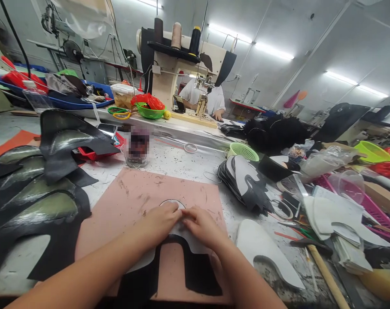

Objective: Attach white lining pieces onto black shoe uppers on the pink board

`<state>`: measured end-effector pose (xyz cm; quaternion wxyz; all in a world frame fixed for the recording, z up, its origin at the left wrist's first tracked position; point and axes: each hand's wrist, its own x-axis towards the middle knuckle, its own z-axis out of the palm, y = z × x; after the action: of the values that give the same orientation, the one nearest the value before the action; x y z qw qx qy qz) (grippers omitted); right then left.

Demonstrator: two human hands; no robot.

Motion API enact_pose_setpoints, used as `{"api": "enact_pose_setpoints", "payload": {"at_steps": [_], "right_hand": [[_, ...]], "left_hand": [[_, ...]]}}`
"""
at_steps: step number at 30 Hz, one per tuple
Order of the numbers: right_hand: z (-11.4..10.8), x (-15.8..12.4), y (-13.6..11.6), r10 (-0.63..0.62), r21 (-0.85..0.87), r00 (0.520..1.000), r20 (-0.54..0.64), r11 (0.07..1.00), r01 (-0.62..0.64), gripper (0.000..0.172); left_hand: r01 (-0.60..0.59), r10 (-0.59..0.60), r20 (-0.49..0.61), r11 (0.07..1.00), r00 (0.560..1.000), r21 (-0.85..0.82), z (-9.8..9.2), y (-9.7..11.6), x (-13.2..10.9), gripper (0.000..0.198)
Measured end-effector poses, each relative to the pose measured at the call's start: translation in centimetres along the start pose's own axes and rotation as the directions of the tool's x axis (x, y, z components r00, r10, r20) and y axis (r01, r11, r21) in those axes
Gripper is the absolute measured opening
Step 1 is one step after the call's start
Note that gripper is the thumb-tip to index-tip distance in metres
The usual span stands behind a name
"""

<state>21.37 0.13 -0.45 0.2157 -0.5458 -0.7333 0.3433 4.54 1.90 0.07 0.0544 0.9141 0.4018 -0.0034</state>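
A black shoe upper piece (199, 274) with a white lining piece (195, 242) on it lies on a pink mat (195, 189). My left hand (165, 218) and my right hand (199, 224) meet at the rounded far edge of the white lining. Fingertips of both hands are closed together there, pinching or pressing the lining against the black piece; the exact contact is hidden under my fingers. To the right lies another white lining piece (259, 244). Black upper pieces with shiny patches (50, 206) overlap at the left.
Beyond the mat stands a clear container (137, 156), partly blurred. A stack of black and grey cut pieces (243, 180), a hammer (325, 274) and a pink basket (372, 210) are on the right. Behind a sewing machine (185, 60) sits another person in white (208, 96).
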Motion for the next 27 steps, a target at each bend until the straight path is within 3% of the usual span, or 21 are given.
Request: {"api": "enact_pose_setpoints", "payload": {"at_steps": [4,8,12,17,21,23,25,27], "right_hand": [[0.1,-3.5,1.2,0.26,0.208,0.959,-0.109,0.95,-0.234,0.012],[1.0,-6.5,1.9,0.33,0.271,0.913,-0.238,0.926,-0.264,0.009],[1.2,-7.3,1.8,0.282,0.154,0.902,-0.326,0.958,-0.244,0.01],[0.9,-6.9,1.4,0.215,0.018,0.922,-0.323,0.975,-0.221,0.008],[1.4,-7.3,1.5,0.087,-0.235,0.945,-0.315,0.958,-0.167,0.016],[1.8,-7.7,1.7,-0.076,-0.408,0.965,-0.251,0.913,-0.034,0.028],[1.8,-8.2,1.9,-0.208,-0.519,0.973,-0.098,0.845,0.128,0.043],[1.3,-8.6,1.9,-0.224,-0.558,0.973,0.055,0.801,0.216,0.05]], "left_hand": [[-0.119,0.121,-0.035,0.99,0.992,0.07,1.4,-0.3,0.7,0.036],[-0.213,0.226,-0.057,0.961,0.972,0.174,1.7,-0.7,0.5,0.053],[-0.25,0.253,0.011,0.944,0.967,0.216,1.1,-0.5,0.7,0.062],[-0.285,0.283,0.047,0.922,0.958,0.262,1.1,-0.2,1.0,0.067],[-0.29,0.287,0.048,0.926,0.957,0.243,1.3,-0.2,1.3,0.069],[-0.301,0.291,0.077,0.928,0.954,0.22,1.2,-0.4,1.3,0.066],[-0.312,0.303,0.077,0.932,0.95,0.186,1.1,-0.8,1.3,0.062],[-0.322,0.318,0.048,0.937,0.947,0.138,1.1,-1.6,1.2,0.056]]}}
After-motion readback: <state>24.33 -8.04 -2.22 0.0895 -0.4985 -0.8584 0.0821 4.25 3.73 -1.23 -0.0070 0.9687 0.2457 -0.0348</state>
